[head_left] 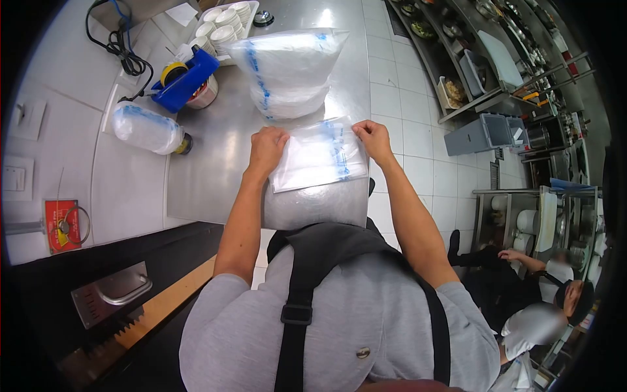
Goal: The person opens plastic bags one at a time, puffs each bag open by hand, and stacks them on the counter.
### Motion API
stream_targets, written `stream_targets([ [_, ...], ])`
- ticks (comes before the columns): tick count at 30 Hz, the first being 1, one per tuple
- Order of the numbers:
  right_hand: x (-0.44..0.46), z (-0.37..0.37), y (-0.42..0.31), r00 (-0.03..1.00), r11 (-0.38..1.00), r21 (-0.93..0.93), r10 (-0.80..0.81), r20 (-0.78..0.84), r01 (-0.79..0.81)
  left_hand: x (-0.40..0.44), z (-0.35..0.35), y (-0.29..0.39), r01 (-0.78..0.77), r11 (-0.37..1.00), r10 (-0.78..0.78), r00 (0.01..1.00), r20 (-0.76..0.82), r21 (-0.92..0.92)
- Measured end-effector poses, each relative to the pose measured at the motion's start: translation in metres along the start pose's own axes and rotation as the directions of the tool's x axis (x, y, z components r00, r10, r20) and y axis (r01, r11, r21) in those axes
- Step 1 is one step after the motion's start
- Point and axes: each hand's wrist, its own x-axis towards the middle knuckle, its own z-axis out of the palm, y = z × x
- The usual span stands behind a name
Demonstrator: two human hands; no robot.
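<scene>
A flat, clear plastic bag (312, 160) with blue print lies in front of me, near the front edge of the metal table. Its upper left side is pinched in the fingers of my left hand (268, 150). My right hand (374, 141) grips the upper right corner between thumb and fingers. Just beyond it stands a large, bulging clear plastic bag (290, 75), also printed in blue; its contents look whitish and cannot be made out. Under the flat bag, a shiny grey surface (317, 208) shows close to my apron.
To the left are a blue tape dispenser (186, 80), a plastic-wrapped roll or bottle (147, 129) by the wall, and a tray of stacked white cups (225, 29). Shelving (450, 49) and a grey bin (467, 136) stand right. A co-worker (522, 294) is at lower right.
</scene>
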Motion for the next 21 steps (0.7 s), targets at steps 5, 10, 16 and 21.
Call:
stream_targets([
  [5,-0.008,-0.008,-0.016,0.998,0.997,0.058,-0.054,-0.011,0.055,0.003,-0.017,0.022,0.089,0.990,-0.089,0.996,0.007,-0.109],
  [10,-0.010,-0.029,-0.034,0.997,0.990,-0.137,0.050,0.057,-0.042,0.002,-0.023,0.022,0.186,0.968,-0.173,0.981,0.086,-0.171],
  [16,-0.029,-0.045,-0.059,0.984,0.973,0.221,-0.104,0.145,0.071,-0.003,-0.035,0.034,0.242,0.801,-0.232,0.969,0.089,-0.547],
  [21,-0.031,-0.048,-0.076,0.971,0.738,0.675,-0.157,0.179,-0.005,0.000,-0.045,0.034,0.409,0.663,-0.301,0.912,0.278,-0.627],
])
